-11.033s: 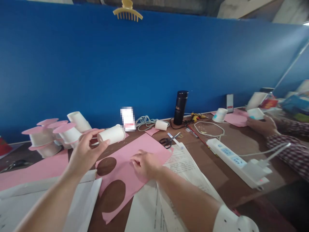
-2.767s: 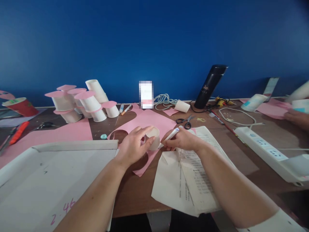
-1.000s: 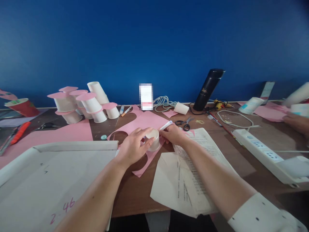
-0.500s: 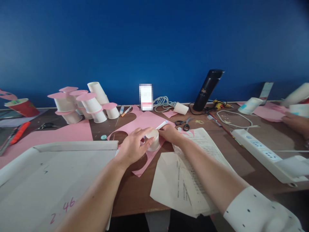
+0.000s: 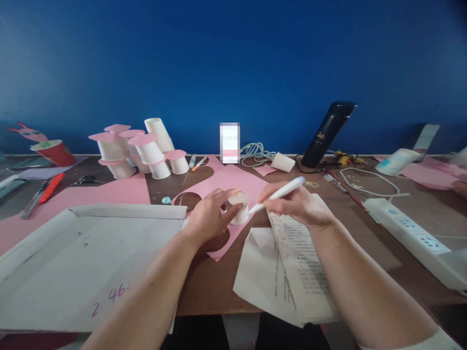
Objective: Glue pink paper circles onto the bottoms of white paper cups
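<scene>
My left hand (image 5: pixel 215 211) is closed around a white paper cup (image 5: pixel 240 214). The cup stands on a pink paper sheet (image 5: pixel 233 177) with round pieces cut out of it. In my right hand (image 5: pixel 295 204) is a white marker (image 5: pixel 282 192), slanted with its lower tip at the right side of the cup, low down. Whether the tip touches the cup or the paper I cannot tell. Beneath my right forearm lie printed sheets (image 5: pixel 302 262) and a folded blank-looking paper (image 5: pixel 255 272).
Stacked paper cups (image 5: pixel 149 150) with pink paper discs stand at back left. A white box lid (image 5: pixel 73 257) lies front left. Behind are a phone (image 5: pixel 229 143), a tipped cup (image 5: pixel 283 162) and a black flask (image 5: pixel 326 136). A power strip (image 5: pixel 412 233) and another person's hand (image 5: pixel 460 188) are right.
My right hand has moved from behind the cup to its right side, swinging the marker so its tip points down-left. My left hand stays on the cup. The view has turned slightly left.
</scene>
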Demonstrator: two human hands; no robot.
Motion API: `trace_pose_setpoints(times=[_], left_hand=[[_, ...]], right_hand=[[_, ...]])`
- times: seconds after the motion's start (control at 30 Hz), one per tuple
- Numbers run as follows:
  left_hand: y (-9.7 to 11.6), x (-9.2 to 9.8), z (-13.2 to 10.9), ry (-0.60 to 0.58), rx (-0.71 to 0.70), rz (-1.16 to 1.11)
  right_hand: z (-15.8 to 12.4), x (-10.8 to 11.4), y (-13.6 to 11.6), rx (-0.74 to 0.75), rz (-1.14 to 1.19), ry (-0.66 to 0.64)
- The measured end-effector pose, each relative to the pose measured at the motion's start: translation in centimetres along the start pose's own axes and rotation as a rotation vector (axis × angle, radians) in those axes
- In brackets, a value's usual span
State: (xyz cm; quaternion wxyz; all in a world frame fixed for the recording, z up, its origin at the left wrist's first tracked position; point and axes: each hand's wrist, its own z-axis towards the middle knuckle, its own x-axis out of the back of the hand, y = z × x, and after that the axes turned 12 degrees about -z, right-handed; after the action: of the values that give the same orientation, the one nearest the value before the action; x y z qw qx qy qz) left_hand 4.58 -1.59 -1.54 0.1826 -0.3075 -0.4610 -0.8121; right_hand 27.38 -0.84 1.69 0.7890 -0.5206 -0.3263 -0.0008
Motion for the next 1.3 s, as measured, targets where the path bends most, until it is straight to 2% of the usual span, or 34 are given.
trace_pose_setpoints(times=[0.03, 0.1, 0.2, 0.3, 0.53, 0.8, 1.03, 1.3], left_hand=[[0.0, 0.0, 0.0, -0.001, -0.007, -0.005], [-0.1, -0.1, 0.0, -0.005, -0.016, -0.015], [-0.2, -0.1, 0.0, -0.004, -0.018, -0.026], [-0.1, -0.1, 0.0, -0.003, -0.023, -0.033], [-0.2, 0.0, 0.0, -0.011, -0.015, -0.043], [-0.2, 0.0, 0.0, -0.009, -0.042, -0.05], [-0.4, 0.0, 0.0, -0.01, -0.022, -0.081], [-0.2, 0.4, 0.2, -0.027, -0.021, -0.115]], right_hand=[[-0.1, 0.0, 0.0, 0.014, -0.042, -0.135], [0.0, -0.4, 0.1, 0.029, -0.107, -0.317], [0.3, -1.0, 0.3, 0.05, -0.124, -0.428], [0.4, -1.1, 0.2, 0.05, -0.142, -0.471], [0.3, -1.0, 0.1, 0.012, -0.292, -0.436], [0.2, -1.8, 0.1, 0.096, -0.321, -0.379], [-0.1, -2.4, -0.2, 0.127, -0.402, -0.411], [-0.6, -4.9, -1.6, 0.112, -0.825, -0.338]])
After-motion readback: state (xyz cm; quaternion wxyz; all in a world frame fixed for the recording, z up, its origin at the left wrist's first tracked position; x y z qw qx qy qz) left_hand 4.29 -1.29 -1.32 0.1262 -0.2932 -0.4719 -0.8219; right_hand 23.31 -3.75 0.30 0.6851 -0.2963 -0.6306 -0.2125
